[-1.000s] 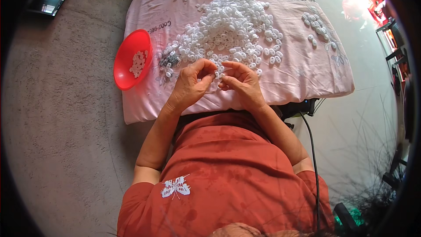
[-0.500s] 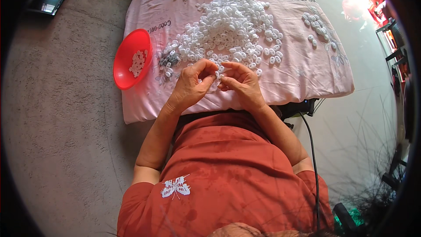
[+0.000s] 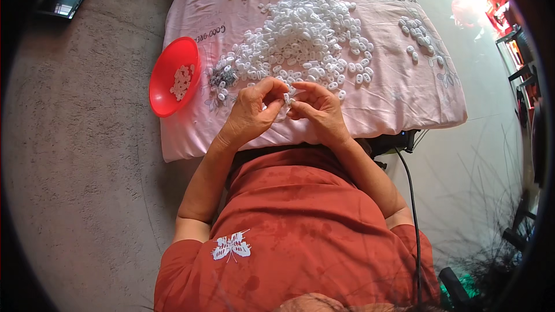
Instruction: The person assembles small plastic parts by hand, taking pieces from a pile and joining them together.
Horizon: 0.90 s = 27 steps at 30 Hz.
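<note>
Both my hands meet above the near part of the pink cloth, fingertips almost touching. My left hand [image 3: 251, 110] is closed in a pinch on a small white oval piece [image 3: 287, 97] with holes in it. From the other side, my right hand [image 3: 322, 114] has thumb and forefinger bent together at the same piece; its other fingers curl under. Whether a thread or second part is between the fingertips is too small to tell. Just beyond them spreads a large pile of similar white oval two-hole pieces [image 3: 300, 40], some lying loose at its edge.
At the left edge of the pink cloth [image 3: 399, 98] leans a red bowl [image 3: 159, 84] with some white pieces inside. A dark grey tangled clump [image 3: 222, 76] lies between bowl and pile. Several separate pieces [image 3: 416, 32] sit at right. A black cable [image 3: 411, 196] runs past my right arm.
</note>
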### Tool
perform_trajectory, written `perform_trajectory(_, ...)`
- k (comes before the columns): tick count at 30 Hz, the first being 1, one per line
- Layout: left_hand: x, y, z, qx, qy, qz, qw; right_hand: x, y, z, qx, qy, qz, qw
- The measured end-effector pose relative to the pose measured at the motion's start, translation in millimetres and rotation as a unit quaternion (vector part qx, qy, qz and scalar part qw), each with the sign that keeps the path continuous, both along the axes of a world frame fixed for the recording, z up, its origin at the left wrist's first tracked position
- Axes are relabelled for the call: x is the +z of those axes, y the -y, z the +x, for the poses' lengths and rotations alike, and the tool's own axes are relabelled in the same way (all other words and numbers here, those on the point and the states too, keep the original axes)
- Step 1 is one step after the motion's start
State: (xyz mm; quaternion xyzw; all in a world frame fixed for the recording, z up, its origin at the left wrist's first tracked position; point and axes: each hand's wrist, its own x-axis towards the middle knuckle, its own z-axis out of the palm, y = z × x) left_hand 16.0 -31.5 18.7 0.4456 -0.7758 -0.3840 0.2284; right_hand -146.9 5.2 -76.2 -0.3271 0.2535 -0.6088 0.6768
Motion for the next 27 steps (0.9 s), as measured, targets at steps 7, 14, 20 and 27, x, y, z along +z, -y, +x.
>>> perform_trajectory(7,9.1,0.3,-2.0,-0.023,0.021,-0.035,0.999,2.0,-0.4,-0.1,0.0,-0.006,-0.006,1.0)
perform_trajectory(14,9.4,0.8,-1.7,-0.037,0.032,-0.027,0.998,3.1,-0.7,-1.1,0.006,-0.015,-0.002,1.0)
perform_trajectory(20,14.0,2.0,-3.2,-0.061,0.042,-0.039,0.996,4.5,-1.5,-1.2,0.007,-0.015,-0.004,1.0)
perform_trajectory(27,19.6,3.1,-2.4,-0.077,0.09,-0.04,0.992,3.4,-1.9,-1.1,0.011,-0.042,-0.015,0.999)
